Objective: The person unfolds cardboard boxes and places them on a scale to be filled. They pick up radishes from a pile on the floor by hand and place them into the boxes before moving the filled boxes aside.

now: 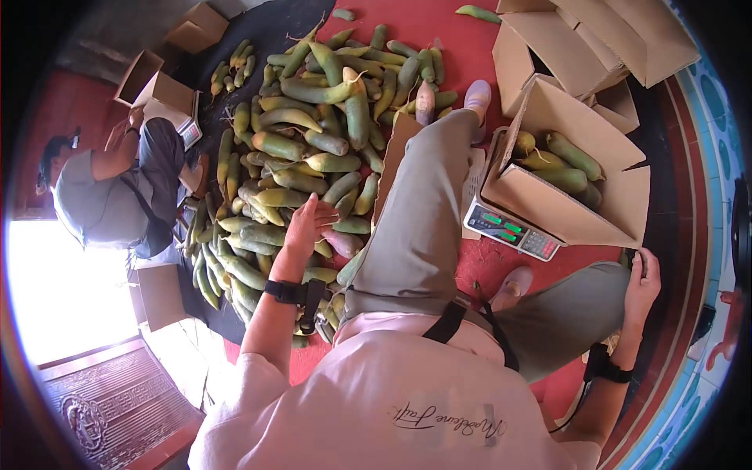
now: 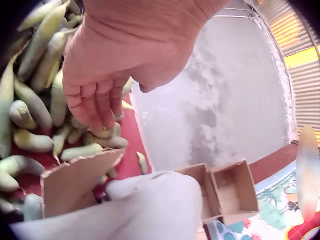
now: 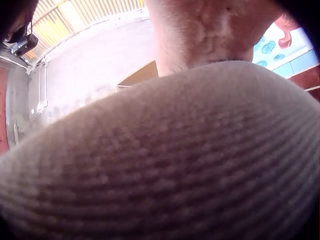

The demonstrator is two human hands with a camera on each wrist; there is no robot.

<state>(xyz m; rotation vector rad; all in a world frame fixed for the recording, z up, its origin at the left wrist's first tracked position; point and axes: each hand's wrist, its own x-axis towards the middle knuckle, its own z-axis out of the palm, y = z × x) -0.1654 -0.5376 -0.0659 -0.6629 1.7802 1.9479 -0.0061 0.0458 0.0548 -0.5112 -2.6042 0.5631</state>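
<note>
Hanging loosely bent over radishes (image 1: 301, 181): left fingers (image 2: 103, 105) | right fingers (image 1: 649, 270): can't tell | shirt (image 1: 337, 392): "Madeleine"

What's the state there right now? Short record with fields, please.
left hand: over the heap of long, mostly green tapering radishes; nothing visibly held
right hand: beside the gray-trousered right knee; grip unclear
container: open brown cardboard box, several green and yellowish radishes inside
weighing: flat white electronic scale under the box; green displays lit, digits unreadable
</note>
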